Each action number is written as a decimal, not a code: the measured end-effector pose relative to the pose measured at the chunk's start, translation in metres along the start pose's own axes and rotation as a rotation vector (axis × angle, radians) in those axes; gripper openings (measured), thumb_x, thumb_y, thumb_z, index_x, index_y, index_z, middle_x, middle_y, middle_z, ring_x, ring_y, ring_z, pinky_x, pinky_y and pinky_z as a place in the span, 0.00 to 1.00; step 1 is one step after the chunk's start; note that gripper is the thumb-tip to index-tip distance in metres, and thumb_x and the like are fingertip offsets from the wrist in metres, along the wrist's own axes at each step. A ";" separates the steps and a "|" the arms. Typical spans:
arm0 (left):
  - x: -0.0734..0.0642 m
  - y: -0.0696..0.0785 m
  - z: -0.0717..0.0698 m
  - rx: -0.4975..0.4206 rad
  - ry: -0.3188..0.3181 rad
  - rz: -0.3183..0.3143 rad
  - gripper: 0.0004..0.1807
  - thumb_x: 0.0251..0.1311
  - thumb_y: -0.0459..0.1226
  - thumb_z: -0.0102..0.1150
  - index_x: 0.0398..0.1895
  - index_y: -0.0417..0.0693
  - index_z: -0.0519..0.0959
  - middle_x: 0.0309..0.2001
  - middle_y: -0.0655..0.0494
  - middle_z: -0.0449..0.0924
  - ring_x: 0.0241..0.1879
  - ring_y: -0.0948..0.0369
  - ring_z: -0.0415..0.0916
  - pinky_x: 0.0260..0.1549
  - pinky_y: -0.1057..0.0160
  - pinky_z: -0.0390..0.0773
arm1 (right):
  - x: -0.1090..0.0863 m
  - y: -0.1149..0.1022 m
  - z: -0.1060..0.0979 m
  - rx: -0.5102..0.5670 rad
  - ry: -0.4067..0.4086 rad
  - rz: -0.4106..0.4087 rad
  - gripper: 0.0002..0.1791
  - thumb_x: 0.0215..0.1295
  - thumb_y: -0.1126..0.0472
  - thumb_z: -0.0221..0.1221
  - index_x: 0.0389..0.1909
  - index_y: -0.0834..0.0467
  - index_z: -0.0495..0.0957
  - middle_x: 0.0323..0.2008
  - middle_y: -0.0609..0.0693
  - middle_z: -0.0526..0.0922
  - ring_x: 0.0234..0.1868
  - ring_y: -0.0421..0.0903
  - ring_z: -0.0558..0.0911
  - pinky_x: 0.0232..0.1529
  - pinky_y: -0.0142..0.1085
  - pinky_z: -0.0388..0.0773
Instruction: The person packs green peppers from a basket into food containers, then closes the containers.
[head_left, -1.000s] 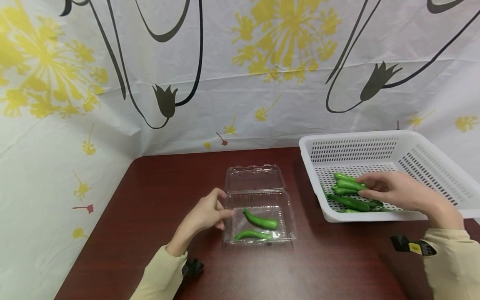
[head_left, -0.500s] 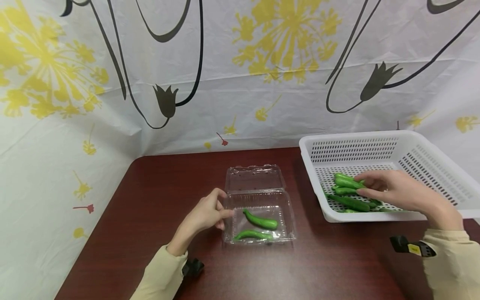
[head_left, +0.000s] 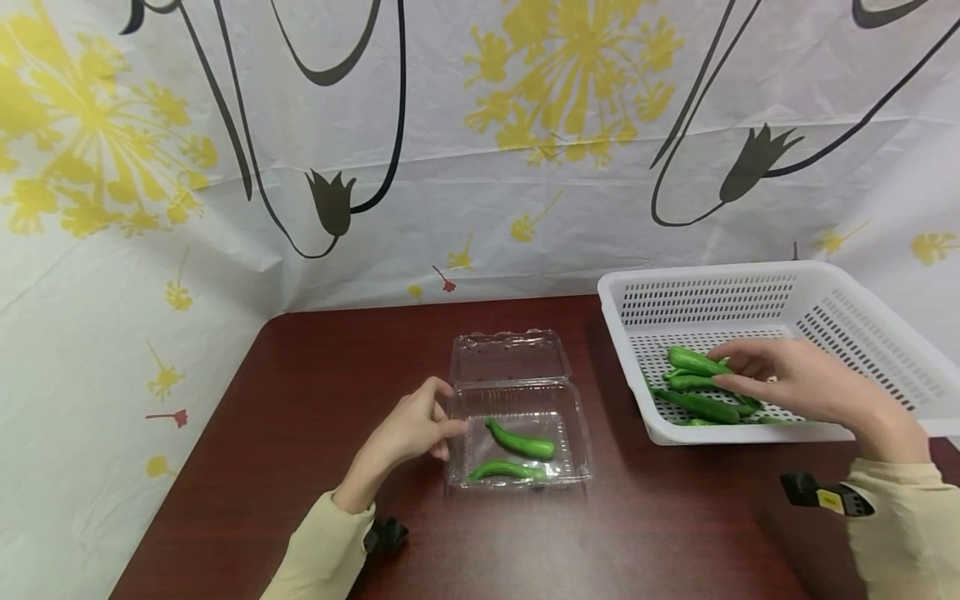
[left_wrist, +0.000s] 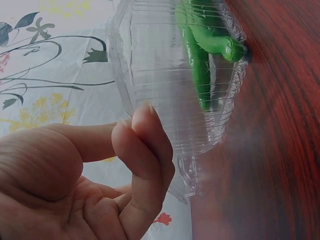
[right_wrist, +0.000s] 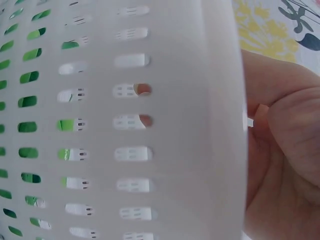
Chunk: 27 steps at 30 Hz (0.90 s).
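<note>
right hand pinches a pepper inside the basket, left hand grips the clear box left of that basket, and a light, straight lift now should spare the other peppers!

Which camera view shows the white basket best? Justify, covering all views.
The head view: it shows the white basket nearly whole, with slotted walls and green peppers inside, though the right hand hides part. The right wrist view shows mainly one wall, close up; the left wrist view shows none of it.
</note>
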<state>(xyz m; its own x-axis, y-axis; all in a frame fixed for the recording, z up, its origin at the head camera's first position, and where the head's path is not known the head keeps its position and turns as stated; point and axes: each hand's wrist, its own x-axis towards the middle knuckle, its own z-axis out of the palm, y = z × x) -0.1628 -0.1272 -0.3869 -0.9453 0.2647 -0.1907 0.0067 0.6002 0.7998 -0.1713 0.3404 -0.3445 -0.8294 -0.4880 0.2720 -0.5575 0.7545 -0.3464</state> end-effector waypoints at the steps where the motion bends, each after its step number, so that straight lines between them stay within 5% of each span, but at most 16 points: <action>1: 0.000 0.000 0.000 -0.001 0.000 0.000 0.26 0.64 0.34 0.68 0.60 0.36 0.68 0.28 0.47 0.81 0.16 0.59 0.79 0.31 0.61 0.81 | 0.000 0.000 0.000 -0.001 -0.001 -0.006 0.14 0.58 0.67 0.71 0.46 0.58 0.84 0.28 0.29 0.81 0.29 0.28 0.80 0.30 0.28 0.77; 27: -0.001 0.001 0.000 -0.003 -0.009 -0.001 0.27 0.64 0.34 0.68 0.61 0.36 0.68 0.28 0.48 0.81 0.17 0.58 0.79 0.31 0.61 0.81 | 0.008 -0.012 0.004 -0.027 0.124 -0.088 0.19 0.53 0.67 0.74 0.47 0.55 0.85 0.30 0.32 0.83 0.29 0.29 0.80 0.32 0.23 0.75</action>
<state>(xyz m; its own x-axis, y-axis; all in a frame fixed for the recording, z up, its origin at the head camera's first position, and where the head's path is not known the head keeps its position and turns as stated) -0.1624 -0.1270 -0.3858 -0.9423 0.2713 -0.1963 0.0053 0.5981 0.8014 -0.1716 0.3255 -0.3420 -0.7657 -0.4962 0.4092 -0.6252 0.7236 -0.2925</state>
